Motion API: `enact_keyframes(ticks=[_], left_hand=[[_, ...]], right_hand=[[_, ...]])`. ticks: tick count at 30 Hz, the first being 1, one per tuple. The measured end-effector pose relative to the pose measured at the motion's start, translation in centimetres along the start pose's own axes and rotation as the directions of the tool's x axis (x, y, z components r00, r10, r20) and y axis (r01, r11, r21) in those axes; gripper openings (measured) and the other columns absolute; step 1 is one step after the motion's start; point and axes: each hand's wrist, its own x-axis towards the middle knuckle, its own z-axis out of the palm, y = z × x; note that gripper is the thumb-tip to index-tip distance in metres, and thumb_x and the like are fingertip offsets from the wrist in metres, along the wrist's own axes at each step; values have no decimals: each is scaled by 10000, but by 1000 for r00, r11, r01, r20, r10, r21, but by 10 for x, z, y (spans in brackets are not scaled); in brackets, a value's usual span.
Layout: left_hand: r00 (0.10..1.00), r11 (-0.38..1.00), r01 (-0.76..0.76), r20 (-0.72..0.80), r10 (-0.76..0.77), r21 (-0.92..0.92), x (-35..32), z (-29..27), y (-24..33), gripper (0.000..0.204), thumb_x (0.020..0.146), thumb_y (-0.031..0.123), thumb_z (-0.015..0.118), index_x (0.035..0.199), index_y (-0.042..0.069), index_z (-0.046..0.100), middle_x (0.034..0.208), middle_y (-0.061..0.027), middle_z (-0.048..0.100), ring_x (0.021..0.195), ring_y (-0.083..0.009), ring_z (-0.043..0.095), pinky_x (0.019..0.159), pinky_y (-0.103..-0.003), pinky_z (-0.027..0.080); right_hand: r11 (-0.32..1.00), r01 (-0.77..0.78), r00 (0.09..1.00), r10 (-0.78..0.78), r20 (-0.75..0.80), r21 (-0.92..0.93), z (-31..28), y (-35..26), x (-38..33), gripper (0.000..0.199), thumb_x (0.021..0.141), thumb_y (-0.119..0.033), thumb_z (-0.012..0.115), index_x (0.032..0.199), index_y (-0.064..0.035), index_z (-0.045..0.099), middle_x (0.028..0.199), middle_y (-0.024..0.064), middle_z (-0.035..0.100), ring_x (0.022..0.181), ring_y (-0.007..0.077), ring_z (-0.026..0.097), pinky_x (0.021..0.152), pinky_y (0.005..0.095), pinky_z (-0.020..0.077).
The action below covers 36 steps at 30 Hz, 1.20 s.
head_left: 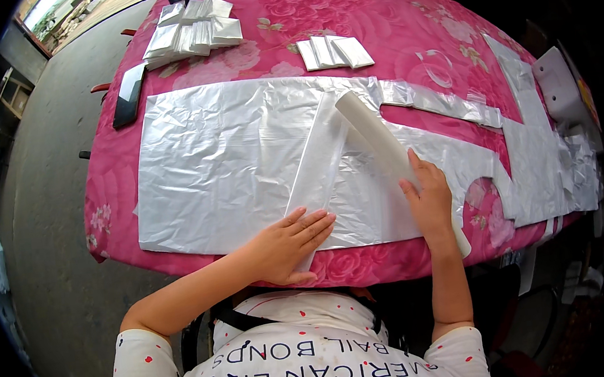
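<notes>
- Right hand [430,195] lies over the white strip [369,132], thumb apart from the fingers; whether it grips or merely presses, I cannot tell.
- Left hand [296,243] rests palm down on the pale band [314,160], fingers extended, clasping nothing.
- Even, flat pressure from both palms would probably keep the plastic sheet [206,161] from creasing or sliding.
- White strip: its far end reaches past the right fingertips, slanting leftward; its near end shows beside the wrist.
- Plastic sheet: beneath both hands, on the pink tablecloth [352,263], with folded packets [337,52] beyond.
</notes>
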Motion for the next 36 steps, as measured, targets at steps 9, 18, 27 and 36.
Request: enact_keyframes(ticks=[9, 18, 27, 36], left_hand=[[994, 985, 111, -22, -109, 134, -1, 39, 49, 619, 677, 343, 638, 1189, 21, 506, 1247, -180, 451, 1231, -354, 362, 1059, -504, 225], [987, 935, 154, -82, -135, 320, 1, 50, 59, 793, 691, 351, 622, 1372, 62, 337, 1417, -184, 309, 1312, -333, 291, 1064, -446, 225], [997, 940, -1, -78, 29, 341, -9, 47, 53, 545, 861, 266, 434, 1358, 52, 360, 1441, -141, 293, 1339, -250, 277, 1076, -402, 213], [989, 988, -124, -64, 130, 90, -37, 24, 34, 408, 860, 151, 458, 1249, 27, 459, 1363, -140, 401, 1246, -249, 414, 1040, -395, 337]], right_hand=[[824, 484, 815, -547, 190, 295, 27, -103, -20, 494, 699, -50, 661, 1179, -125, 569, 1082, 77, 576, 938, 275, 530, 835, 379, 435], [849, 500, 853, -517, 75, 168, 62, -85, 39, 502, 708, -40, 642, 1189, -159, 566, 1101, 60, 574, 998, 265, 515, 900, 396, 386], [917, 396, 918, -396, 8, 49, 81, -57, 125, 516, 726, -39, 639, 1222, -140, 541, 1146, 88, 555, 1076, 282, 487, 956, 391, 359], [650, 605, 601, -751, 272, 459, 46, -66, 24, 465, 661, 52, 579, 1119, -24, 568, 1199, 114, 532, 1170, 293, 452, 974, 383, 392]])
